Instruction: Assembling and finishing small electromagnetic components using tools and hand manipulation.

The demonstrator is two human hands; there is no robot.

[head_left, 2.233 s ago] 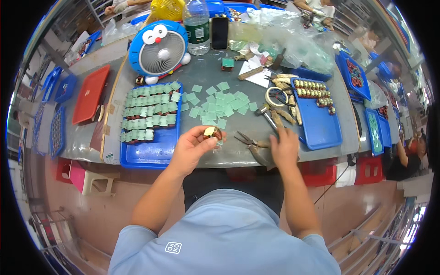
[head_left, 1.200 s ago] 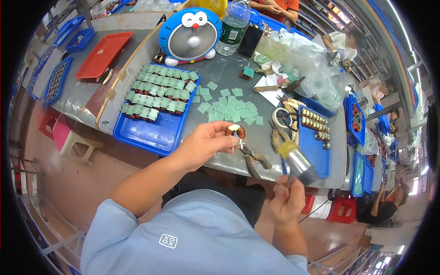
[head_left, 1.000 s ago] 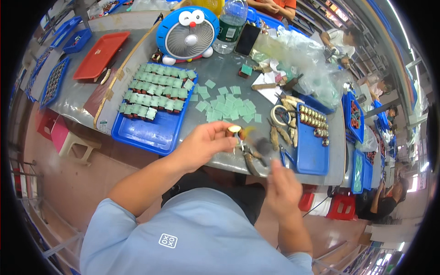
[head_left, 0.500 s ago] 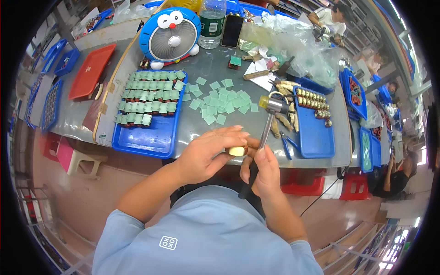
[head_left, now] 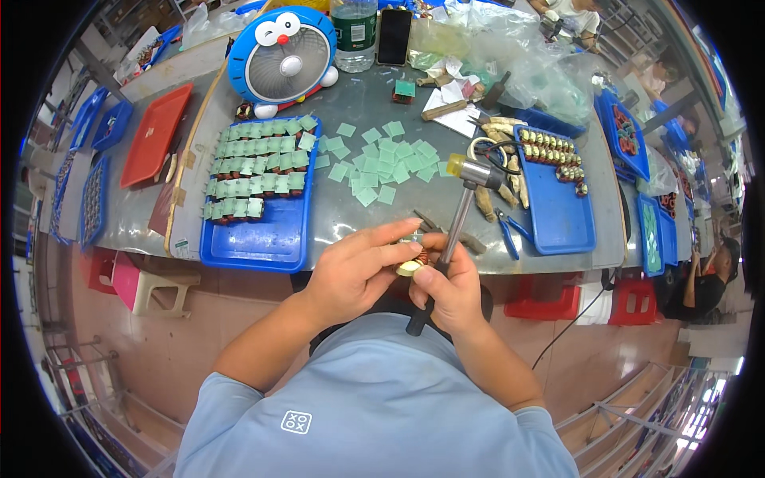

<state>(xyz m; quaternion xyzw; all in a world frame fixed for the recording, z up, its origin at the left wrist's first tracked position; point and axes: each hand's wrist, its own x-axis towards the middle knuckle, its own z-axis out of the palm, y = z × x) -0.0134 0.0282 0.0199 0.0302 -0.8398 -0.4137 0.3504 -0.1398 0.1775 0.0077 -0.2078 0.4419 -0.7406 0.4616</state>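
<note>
In front of my body, the fingers of my left hand (head_left: 355, 267) close around a small copper-wound coil with a pale yellow end (head_left: 409, 268). My right hand (head_left: 453, 291) grips a hammer (head_left: 457, 219) by its shaft, the yellow-tipped metal head up and the black handle end down. Its thumb and fingers also touch the coil, so both hands meet there. Just beyond them, loose pale green square plates (head_left: 386, 163) lie in a heap on the grey bench. Part of the coil is hidden by my fingers.
At left, a blue tray (head_left: 275, 235) carries rows of coils topped with green squares. At right, another blue tray (head_left: 562, 227) holds more coils, with blue-handled pliers (head_left: 510, 233) beside it. A cartoon-faced fan (head_left: 283, 60), bottle (head_left: 354, 36) and phone (head_left: 394, 37) stand behind.
My right thumb and fingers have come in against the coil, which has turned so its copper winding shows. The hammer stays in my right hand. The whole view has shifted slightly.
</note>
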